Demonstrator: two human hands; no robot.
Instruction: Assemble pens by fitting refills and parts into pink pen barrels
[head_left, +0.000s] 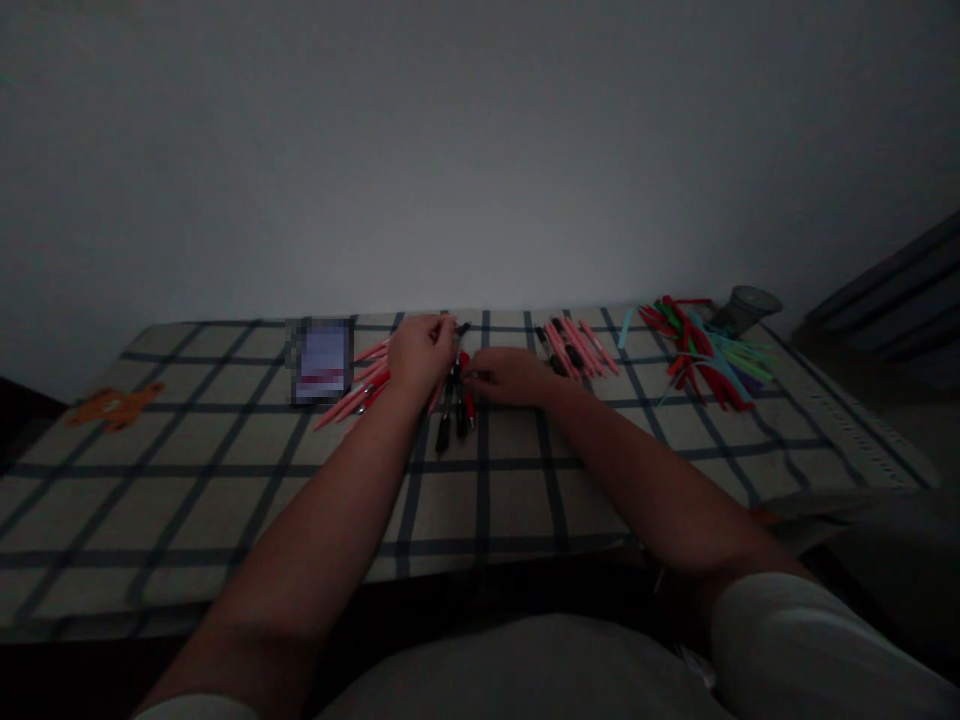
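Note:
Black pens and a red one (444, 430) lie in a small group at the middle of the table. Over the upper left of this group is my left hand (422, 350), its fingers closed; what they pinch is too small and dark to make out. My right hand (506, 377) rests at the right side of the same pens, thumb and fingers pressed together near a red pen (469, 405). Pink and red pens (352, 402) spread out to the left, partly hidden by my left hand and forearm. Another row of pink and black pens (585, 348) lies right of my right hand.
A checked cloth (225, 500) covers the table, with a wall behind. A blurred phone-like rectangle (324, 362) lies left, an orange item (116, 407) farther left. Coloured strips (701, 355) and a tipped dark cup (744, 310) are at the right.

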